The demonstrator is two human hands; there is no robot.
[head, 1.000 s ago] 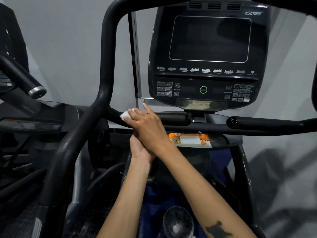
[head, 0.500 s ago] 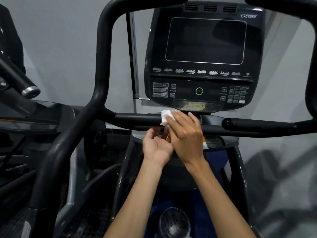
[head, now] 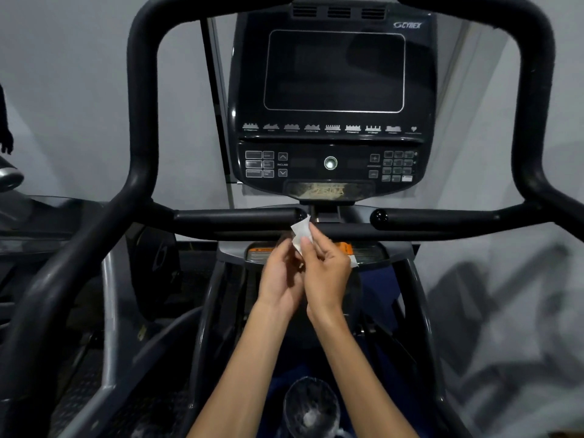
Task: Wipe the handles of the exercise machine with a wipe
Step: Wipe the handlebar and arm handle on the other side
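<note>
Head view shows me both hands at the centre of the frame, just below the black handles point(head: 240, 216) of the exercise machine point(head: 331, 99). My right hand point(head: 328, 273) pinches the white wipe point(head: 301, 233) between its fingertips, and the wipe stands up in front of the lower crossbar. My left hand point(head: 279, 279) is beside it, fingers curled narrow and touching the wipe's lower edge; I cannot tell if they grip it.

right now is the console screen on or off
Off: the console screen is uniformly dark, with no readout, above the lit round button.
</note>
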